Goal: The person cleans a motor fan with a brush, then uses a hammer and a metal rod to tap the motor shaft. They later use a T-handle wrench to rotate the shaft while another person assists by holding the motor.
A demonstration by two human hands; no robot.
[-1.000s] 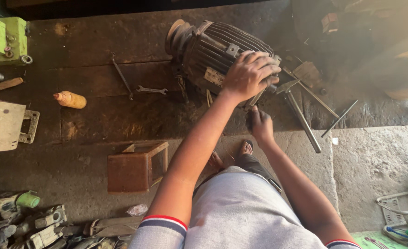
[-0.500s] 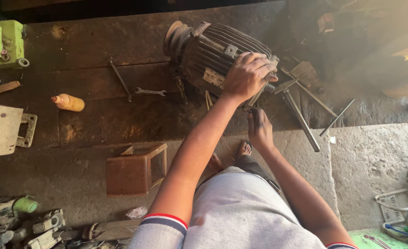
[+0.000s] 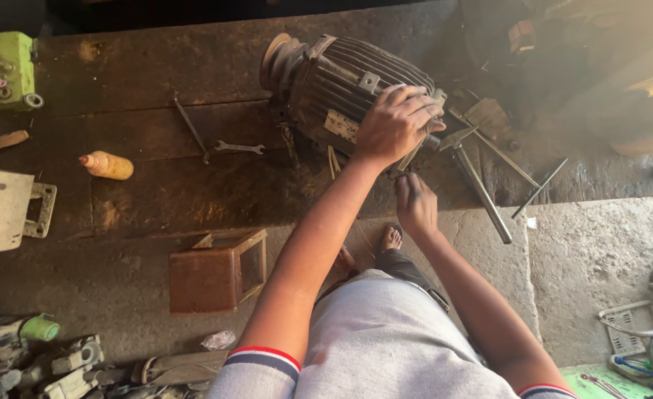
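Dark oily workshop floor [image 3: 156, 192]; left hand [image 3: 394, 124] clasps motor [image 3: 341, 89], right hand's [image 3: 415, 205] grip unclear.

Head view, single: worn camera looking steeply down over the person's torso, moderately near; electric motor [image 3: 345, 92] toward 12 o'clock.
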